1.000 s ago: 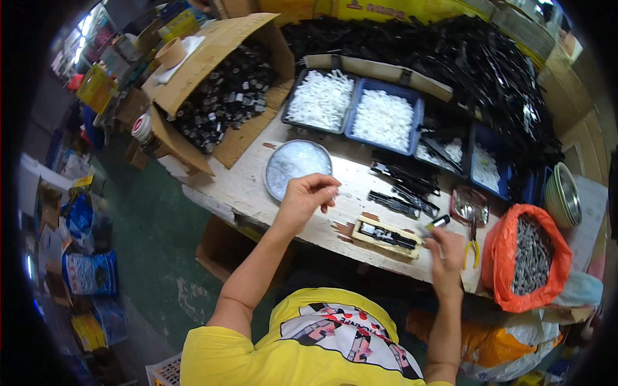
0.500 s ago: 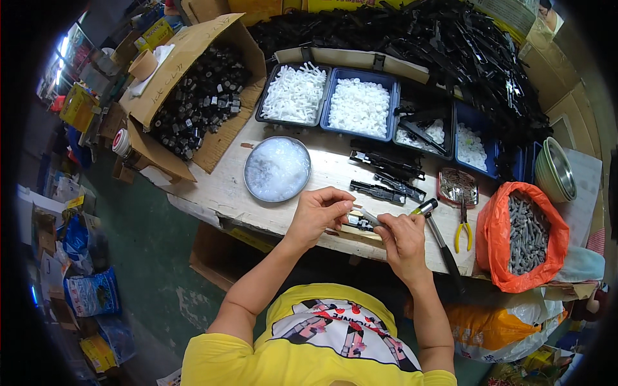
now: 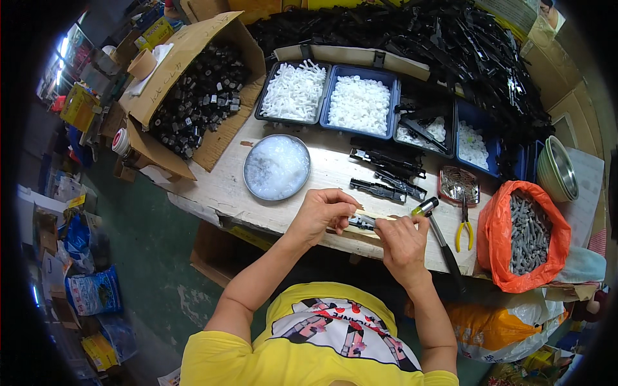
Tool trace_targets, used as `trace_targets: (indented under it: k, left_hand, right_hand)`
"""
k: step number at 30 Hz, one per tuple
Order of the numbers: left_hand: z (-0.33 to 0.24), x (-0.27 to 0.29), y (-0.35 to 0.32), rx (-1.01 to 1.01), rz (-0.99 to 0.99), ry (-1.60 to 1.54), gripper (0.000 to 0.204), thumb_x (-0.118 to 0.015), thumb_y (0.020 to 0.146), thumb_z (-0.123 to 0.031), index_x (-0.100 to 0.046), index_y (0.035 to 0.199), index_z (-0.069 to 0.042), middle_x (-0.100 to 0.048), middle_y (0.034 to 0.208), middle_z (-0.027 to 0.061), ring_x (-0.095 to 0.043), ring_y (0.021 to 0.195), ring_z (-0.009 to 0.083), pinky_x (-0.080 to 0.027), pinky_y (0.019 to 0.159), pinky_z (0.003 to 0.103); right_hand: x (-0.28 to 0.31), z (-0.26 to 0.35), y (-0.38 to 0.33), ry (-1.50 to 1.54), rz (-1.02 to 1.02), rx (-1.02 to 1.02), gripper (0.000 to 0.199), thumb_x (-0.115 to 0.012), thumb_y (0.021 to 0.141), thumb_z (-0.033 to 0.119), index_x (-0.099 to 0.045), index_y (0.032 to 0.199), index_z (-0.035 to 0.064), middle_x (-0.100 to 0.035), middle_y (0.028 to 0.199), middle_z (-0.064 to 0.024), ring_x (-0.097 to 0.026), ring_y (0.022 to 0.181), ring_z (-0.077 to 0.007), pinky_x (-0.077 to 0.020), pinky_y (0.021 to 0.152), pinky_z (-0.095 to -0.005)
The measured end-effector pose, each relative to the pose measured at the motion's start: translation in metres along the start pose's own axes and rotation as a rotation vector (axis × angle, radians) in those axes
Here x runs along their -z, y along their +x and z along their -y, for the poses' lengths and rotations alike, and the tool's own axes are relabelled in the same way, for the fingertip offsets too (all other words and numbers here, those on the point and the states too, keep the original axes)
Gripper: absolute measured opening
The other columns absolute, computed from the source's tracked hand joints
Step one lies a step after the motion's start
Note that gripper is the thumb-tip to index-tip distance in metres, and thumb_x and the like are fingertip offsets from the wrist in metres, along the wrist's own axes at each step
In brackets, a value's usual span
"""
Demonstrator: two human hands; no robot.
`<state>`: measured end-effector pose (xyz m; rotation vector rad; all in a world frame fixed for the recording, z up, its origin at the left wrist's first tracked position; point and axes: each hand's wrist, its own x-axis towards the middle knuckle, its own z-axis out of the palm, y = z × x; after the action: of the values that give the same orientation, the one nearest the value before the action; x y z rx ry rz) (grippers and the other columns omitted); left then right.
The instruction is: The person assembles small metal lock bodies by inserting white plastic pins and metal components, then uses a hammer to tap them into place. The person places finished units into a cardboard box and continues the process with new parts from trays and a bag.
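My left hand (image 3: 324, 217) is at the front edge of the bench, thumb and forefinger pinched together. Facing it, my right hand (image 3: 403, 246) is closed too, its fingertips close to those of the left. Between them sits a small black-and-silver part (image 3: 362, 222), partly covered by the fingers. Whatever each hand pinches is too small and hidden to name. Just beyond lie several black slotted housings (image 3: 378, 190). A hammer (image 3: 444, 248) with a black handle rests right of my right hand.
A round dish of whitish grease (image 3: 277, 168) stands left. Behind are trays of white plastic pieces (image 3: 358, 106) and heaped black parts (image 3: 450, 45). A carton of black pieces (image 3: 203, 103) is far left. Yellow-handled pliers (image 3: 463, 235) and an orange bag of grey parts (image 3: 529, 235) are right.
The white plastic pin that showed between my fingertips no longer shows there. My right hand has shifted slightly; the left has barely moved.
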<state>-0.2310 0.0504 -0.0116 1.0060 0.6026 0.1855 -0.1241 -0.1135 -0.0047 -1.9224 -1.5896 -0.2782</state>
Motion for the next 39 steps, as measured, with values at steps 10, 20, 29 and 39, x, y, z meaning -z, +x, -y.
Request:
trace_targets:
  k: [10, 20, 29, 39]
  left_hand:
    - [0.008, -0.009, 0.002, -0.327, -0.077, 0.427, 0.015, -0.066, 0.076, -0.011, -0.065, 0.089, -0.003, -0.060, 0.072, 0.0030, -0.055, 0.067, 0.0113, -0.044, 0.056, 0.025]
    - [0.046, -0.020, 0.012, -0.719, -0.072, 1.131, 0.030, -0.074, 0.061, -0.015, -0.065, 0.090, -0.009, -0.054, 0.099, 0.0009, -0.044, 0.096, 0.0190, -0.028, 0.084, 0.035]
    - [0.048, -0.022, 0.014, -0.632, -0.087, 1.121, 0.032, -0.075, 0.060, -0.014, -0.066, 0.091, -0.011, -0.053, 0.095, 0.0003, -0.043, 0.093, 0.0190, -0.028, 0.083, 0.034]
    - [0.048, -0.022, 0.015, -0.601, -0.085, 1.108, 0.032, -0.074, 0.061, -0.016, -0.066, 0.091, -0.012, -0.052, 0.094, 0.0003, -0.042, 0.093, 0.0189, -0.028, 0.082, 0.034]
  right_hand:
    - [0.007, -0.020, -0.023, 0.610, 0.076, -0.554, 0.010, -0.055, 0.082, 0.005, -0.059, 0.090, 0.0023, -0.059, 0.070, -0.0052, -0.055, 0.066, -0.0162, -0.0381, 0.067, -0.0295]
    - [0.010, -0.047, -0.050, 0.565, 0.121, -0.689, 0.009, -0.057, 0.082, 0.010, -0.060, 0.088, 0.0034, -0.062, 0.067, -0.0048, -0.055, 0.061, -0.0154, -0.0364, 0.066, -0.0275]
    - [0.011, -0.040, -0.035, 0.263, 0.123, -0.343, 0.009, -0.059, 0.080, 0.009, -0.059, 0.088, 0.0054, -0.056, 0.066, -0.0037, -0.048, 0.065, -0.0197, -0.0322, 0.068, -0.0304]
    - [0.008, -0.048, -0.036, 0.313, 0.144, -0.312, 0.009, -0.059, 0.081, 0.009, -0.059, 0.089, 0.0050, -0.058, 0.068, -0.0036, -0.049, 0.065, -0.0189, -0.0322, 0.067, -0.0296]
